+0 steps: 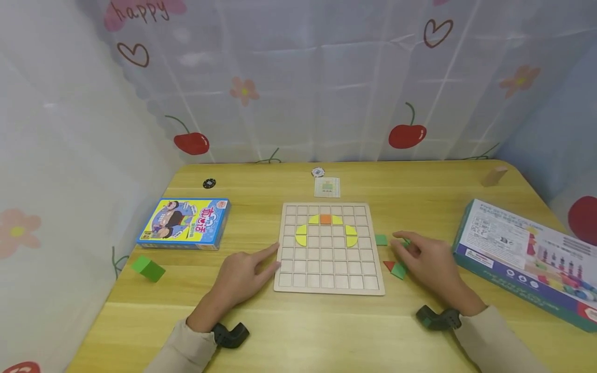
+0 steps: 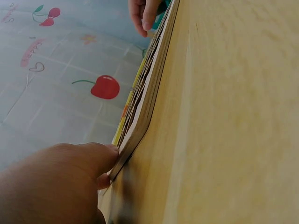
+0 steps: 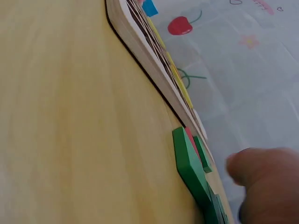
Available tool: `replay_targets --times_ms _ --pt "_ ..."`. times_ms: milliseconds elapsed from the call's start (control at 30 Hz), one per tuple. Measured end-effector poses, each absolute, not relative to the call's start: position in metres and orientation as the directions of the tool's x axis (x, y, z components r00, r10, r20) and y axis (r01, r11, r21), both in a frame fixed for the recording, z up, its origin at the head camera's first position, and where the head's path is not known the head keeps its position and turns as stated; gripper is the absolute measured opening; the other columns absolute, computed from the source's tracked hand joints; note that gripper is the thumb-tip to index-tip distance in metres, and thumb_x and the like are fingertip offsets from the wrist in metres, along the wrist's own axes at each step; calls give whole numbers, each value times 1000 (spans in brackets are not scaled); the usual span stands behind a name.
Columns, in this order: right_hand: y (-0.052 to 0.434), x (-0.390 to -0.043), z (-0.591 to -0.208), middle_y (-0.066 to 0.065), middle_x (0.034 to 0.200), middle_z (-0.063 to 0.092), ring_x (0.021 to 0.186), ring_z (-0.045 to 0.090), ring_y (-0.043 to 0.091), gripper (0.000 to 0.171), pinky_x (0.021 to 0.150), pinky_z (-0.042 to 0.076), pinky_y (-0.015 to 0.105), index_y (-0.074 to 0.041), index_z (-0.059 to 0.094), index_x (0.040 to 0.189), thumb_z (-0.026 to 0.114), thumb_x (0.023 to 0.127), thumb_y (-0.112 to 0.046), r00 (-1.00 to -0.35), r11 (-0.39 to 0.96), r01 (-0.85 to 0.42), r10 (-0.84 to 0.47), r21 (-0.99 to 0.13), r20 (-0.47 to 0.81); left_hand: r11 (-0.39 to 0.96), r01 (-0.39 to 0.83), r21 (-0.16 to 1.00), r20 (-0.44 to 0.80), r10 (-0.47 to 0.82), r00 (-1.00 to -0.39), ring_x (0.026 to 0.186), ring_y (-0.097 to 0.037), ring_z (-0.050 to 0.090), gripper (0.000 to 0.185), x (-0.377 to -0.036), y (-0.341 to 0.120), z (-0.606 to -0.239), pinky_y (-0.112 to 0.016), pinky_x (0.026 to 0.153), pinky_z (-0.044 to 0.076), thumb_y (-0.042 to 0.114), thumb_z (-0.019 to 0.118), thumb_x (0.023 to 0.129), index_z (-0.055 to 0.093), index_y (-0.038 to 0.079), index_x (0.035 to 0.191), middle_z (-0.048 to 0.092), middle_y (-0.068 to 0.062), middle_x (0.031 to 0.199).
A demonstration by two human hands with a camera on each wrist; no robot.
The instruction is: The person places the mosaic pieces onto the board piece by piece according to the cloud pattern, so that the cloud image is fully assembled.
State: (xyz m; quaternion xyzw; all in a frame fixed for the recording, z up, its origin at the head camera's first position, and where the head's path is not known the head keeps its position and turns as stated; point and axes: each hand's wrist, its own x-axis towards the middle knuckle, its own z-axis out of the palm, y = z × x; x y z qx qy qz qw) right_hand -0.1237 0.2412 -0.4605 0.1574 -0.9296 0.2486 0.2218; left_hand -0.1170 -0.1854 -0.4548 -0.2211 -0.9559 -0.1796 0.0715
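Note:
A square wooden grid board (image 1: 331, 290) lies mid-table, with several yellow rounded pieces (image 1: 351, 235) and an orange square (image 1: 325, 219) set in its cells. My left hand (image 1: 240, 277) rests at the board's left edge, thumb and forefinger extended against the rim. To the right of the board, my right hand (image 1: 426, 259) hovers over loose pieces, its fingers bent loosely with nothing visible between them. Near it lie a green rectangle (image 1: 381, 240), a red triangle (image 1: 388, 266) and a green piece (image 1: 398, 270). The hand partly hides another green piece (image 1: 407, 241).
Beyond the board lie a small pattern card (image 1: 327, 187) and a white chip (image 1: 318, 172). A blue card box (image 1: 184, 223), a black chip (image 1: 209, 183) and a green block (image 1: 148, 268) are at left. At right stand a large box (image 1: 522, 259) and a wooden block (image 1: 494, 176).

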Motion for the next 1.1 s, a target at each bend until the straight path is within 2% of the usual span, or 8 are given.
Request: replay_targets --times_ms 333,633,1100 --pt "237 -132 -465 -13 53 35 46 25 5 34 44 23 26 -15 76 122 75 94 -34 -904 852 -365 -228 -375 361 835 454 310 222 400 -889 45 -1 14 46 -118 -185 -455 -25 43 21 49 65 98 65 28 140 20 18 46" --pt "236 -133 -464 -13 54 34 46 25 4 29 45 23 26 -16 77 117 76 94 -33 -903 853 -370 -236 -369 359 835 448 318 214 398 -892 44 0 14 47 -117 -186 -455 -25 43 21 49 65 99 65 28 140 19 19 46" --pt "231 -132 -454 -11 56 38 46 31 6 32 43 27 26 -11 73 117 75 95 -34 -912 847 -345 -201 -405 358 844 431 319 197 385 -901 44 -2 17 46 -117 -186 -455 -25 45 23 51 62 99 65 29 140 21 18 46"
